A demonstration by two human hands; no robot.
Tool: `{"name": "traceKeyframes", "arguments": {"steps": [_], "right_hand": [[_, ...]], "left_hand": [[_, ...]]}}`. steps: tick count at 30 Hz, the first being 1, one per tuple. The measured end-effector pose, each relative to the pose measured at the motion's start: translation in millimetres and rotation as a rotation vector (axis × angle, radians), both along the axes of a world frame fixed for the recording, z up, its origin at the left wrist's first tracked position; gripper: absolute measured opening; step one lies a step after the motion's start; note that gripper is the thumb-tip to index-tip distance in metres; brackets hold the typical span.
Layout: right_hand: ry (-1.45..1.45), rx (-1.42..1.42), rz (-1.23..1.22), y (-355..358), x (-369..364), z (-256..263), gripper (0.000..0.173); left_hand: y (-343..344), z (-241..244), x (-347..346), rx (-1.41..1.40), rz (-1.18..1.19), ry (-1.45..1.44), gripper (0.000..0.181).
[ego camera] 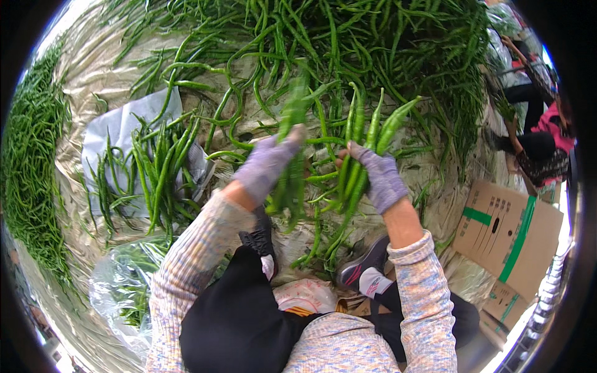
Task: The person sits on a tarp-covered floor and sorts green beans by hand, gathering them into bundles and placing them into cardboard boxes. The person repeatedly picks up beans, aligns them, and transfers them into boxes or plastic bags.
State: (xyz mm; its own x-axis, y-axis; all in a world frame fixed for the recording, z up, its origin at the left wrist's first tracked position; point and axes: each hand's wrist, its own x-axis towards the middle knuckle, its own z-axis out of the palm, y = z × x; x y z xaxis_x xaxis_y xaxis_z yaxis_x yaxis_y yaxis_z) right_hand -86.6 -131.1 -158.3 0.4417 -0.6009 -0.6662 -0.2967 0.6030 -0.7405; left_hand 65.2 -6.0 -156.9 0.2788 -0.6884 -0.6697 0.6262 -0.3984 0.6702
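My left hand [269, 161], in a purple fingerless glove, grips a bunch of long green chili peppers [290, 191], blurred by motion. Level with it on the right, my right hand [380, 172] in a matching glove holds several long green peppers [357, 179] fanned out, tips upward and downward. The two bunches are close together but apart, above a tan ground sheet [298, 247] with loose peppers strewn on it. To the left of my left hand, a laid-out bundle of peppers [161, 168] rests on a sheet of white paper [126, 121].
A large heap of green peppers [354, 32] spreads ahead, and another heap [35, 154] lines the far left. Near my left knee is a clear plastic bag [126, 284] with peppers inside. Cardboard boxes [506, 238] with green tape stand right; another person [541, 140] sits beyond.
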Motion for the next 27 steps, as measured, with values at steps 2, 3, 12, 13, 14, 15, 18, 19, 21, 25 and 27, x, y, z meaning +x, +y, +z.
{"name": "traceKeyframes", "arguments": {"steps": [2, 3, 12, 13, 14, 15, 18, 19, 21, 25, 27], "right_hand": [[-0.004, -0.069, 0.001, 20.6, 4.2, 2.7, 0.037], [-0.042, -0.118, -0.037, 16.8, -9.1, -12.4, 0.039], [-0.609, 0.169, -0.454, 36.5, -87.2, 69.8, 0.069], [-0.705, 0.132, -0.435, 28.4, -111.2, 65.4, 0.067], [-0.805, 0.098, -0.414, 22.1, -136.1, 66.7, 0.064], [-0.972, 0.094, -0.348, 19.6, -150.0, 71.5, 0.060], [-0.927, -0.009, -0.534, 31.3, -172.8, 100.6, 0.052], [-0.930, -0.069, -0.580, 35.1, -184.5, 100.2, 0.051], [-0.923, -0.204, -0.673, 42.9, -204.8, 109.0, 0.051], [-1.348, -0.111, -0.424, 48.4, -238.9, 123.3, 0.061], [-1.491, -0.060, -0.333, 47.0, -231.4, 124.7, 0.061]], "left_hand": [[-32.6, -10.7, -30.8, -0.006, -0.249, -0.424, 0.058], [-49.0, -0.7, -49.5, 0.047, -0.346, -0.475, 0.060], [-87.3, 93.9, -136.1, 0.027, -1.003, -1.039, 0.050], [-100.3, 92.9, -159.6, -0.025, -1.080, -1.078, 0.049], [-83.7, 144.3, -180.3, -0.064, -0.964, -0.977, 0.058], [-79.2, 157.9, -196.9, -0.142, -1.113, -1.202, 0.074], [-59.8, 174.7, -212.5, -0.355, -1.097, -1.191, 0.084], [-59.9, 177.7, -214.8, -0.469, -1.161, -1.061, 0.078], [-64.0, 197.6, -201.4, -0.695, -1.277, -0.778, 0.066], [-71.6, 222.0, -162.8, -0.908, -1.086, -0.111, 0.049], [-76.6, 222.2, -130.2, -1.013, -0.874, 0.064, 0.048]]}}
